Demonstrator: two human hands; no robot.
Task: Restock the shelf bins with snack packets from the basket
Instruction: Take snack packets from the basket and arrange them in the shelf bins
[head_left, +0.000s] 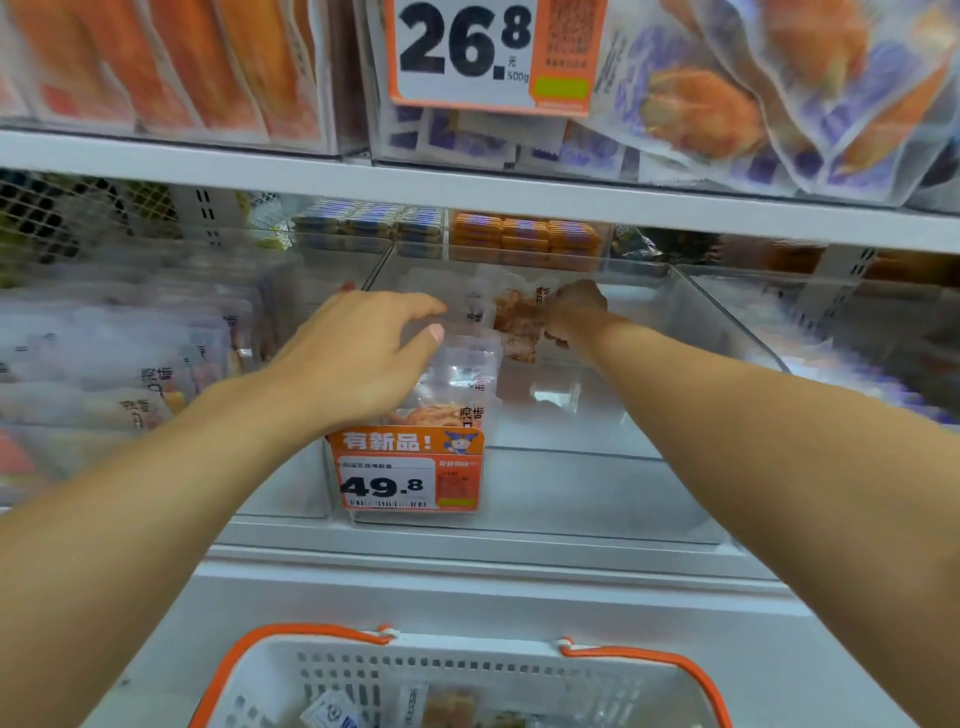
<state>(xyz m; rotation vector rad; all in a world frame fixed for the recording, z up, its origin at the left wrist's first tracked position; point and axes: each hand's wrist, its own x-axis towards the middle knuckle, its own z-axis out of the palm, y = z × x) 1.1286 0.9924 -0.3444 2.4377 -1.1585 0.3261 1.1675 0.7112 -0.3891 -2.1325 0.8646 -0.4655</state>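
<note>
Bin (649, 364): clear glossy plastic. Packets (462, 374): shiny film. Basket (467, 675): matt white perforated plastic. Shelf (467, 192): smooth, probably painted metal. Tag (410, 473): glossy card.

A shop: orange-and-white paper price tags (410, 470) are hanging on clear plastic shelf bins (597, 415) holding packaged snacks.

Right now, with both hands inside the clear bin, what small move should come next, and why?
Probably set down and release: the right hand grips a snack packet deep in the clear bin, while the left hand hovers open over the front packets.
</note>
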